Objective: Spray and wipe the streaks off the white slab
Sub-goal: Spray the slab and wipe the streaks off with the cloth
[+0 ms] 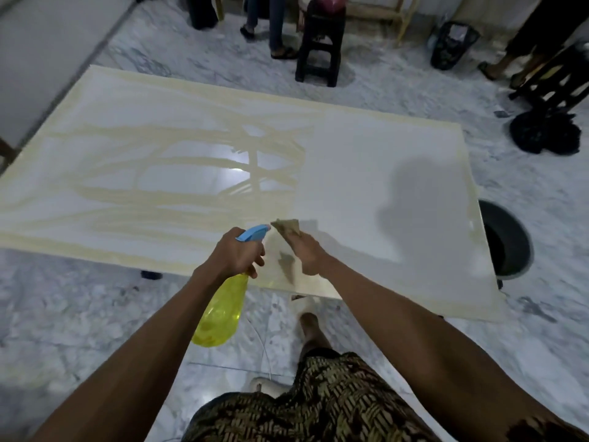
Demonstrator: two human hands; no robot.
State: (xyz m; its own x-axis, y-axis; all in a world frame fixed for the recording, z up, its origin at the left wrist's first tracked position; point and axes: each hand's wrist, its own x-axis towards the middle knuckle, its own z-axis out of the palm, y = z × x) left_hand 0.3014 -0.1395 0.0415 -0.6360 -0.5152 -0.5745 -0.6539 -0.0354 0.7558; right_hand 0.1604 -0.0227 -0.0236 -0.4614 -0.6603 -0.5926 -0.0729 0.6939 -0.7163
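**Streaks lie left of both hands**

White slab (pixel 366 161) laid flat and low over the marbled floor (pixel 79 314), long axis running left to right. Right half wiped plain; yellowish streaks (pixel 178 164) spread across the left half and along the near and far edges. Clean-to-streaked boundary just left of and beyond the hands, so next passes probably leftward and away.

Left hand (pixel 234 255) over the near edge, fingers curled shut around the neck of the yellow spray bottle (pixel 223 311), blue nozzle (pixel 253 232) aimed far and slightly right, toward the cloth. Bottle body hanging below the wrist, off the slab.

Right hand (pixel 310 255) just right of the left, fingers folded down onto a brownish cloth (pixel 287 227), pressed on the slab near its near edge. Forearm stretched forward, wrist low. Left hand the nearer to the streaked area; likely a spray there first, then the cloth across. Blurred hands, so exact trigger-finger position unclear.
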